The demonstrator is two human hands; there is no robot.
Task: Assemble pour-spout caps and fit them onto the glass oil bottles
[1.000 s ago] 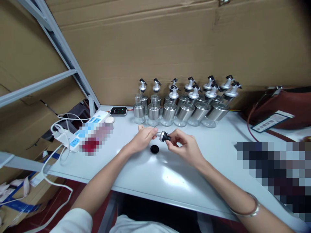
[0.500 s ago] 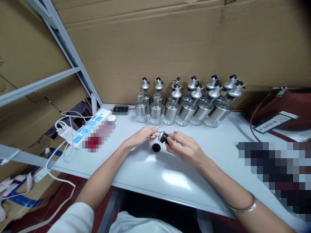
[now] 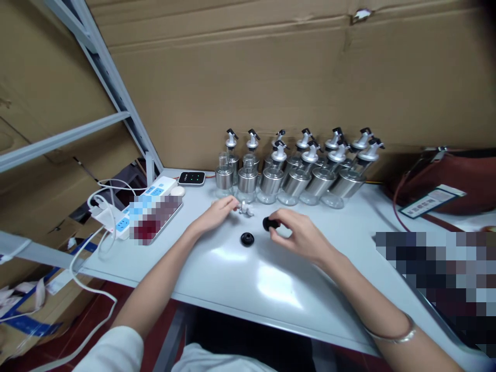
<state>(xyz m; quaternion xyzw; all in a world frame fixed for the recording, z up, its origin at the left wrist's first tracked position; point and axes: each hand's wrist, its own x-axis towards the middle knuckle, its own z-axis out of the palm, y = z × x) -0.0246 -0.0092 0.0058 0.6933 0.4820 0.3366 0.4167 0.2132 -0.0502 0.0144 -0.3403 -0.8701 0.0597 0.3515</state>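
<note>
My left hand (image 3: 215,213) pinches a small silver spout piece (image 3: 245,208) just above the white table (image 3: 248,281). My right hand (image 3: 300,235) pinches a black round cap (image 3: 269,224) a little to the right of it. The two parts are held apart. A second black round cap (image 3: 247,239) lies on the table between and in front of my hands. Behind them stand several glass and steel dispenser bottles (image 3: 294,173) with silver spouts, in two rows against the cardboard wall.
A white and blue power strip (image 3: 134,209) with white cables lies at the table's left end, a small black device (image 3: 191,177) behind it. A dark red bag (image 3: 451,181) with a tag sits at the far right. A metal shelf frame (image 3: 116,90) rises on the left.
The spout piece and the black cap, held together before, are now apart: my left hand keeps the silver piece, my right hand has drawn the black cap to the right.
</note>
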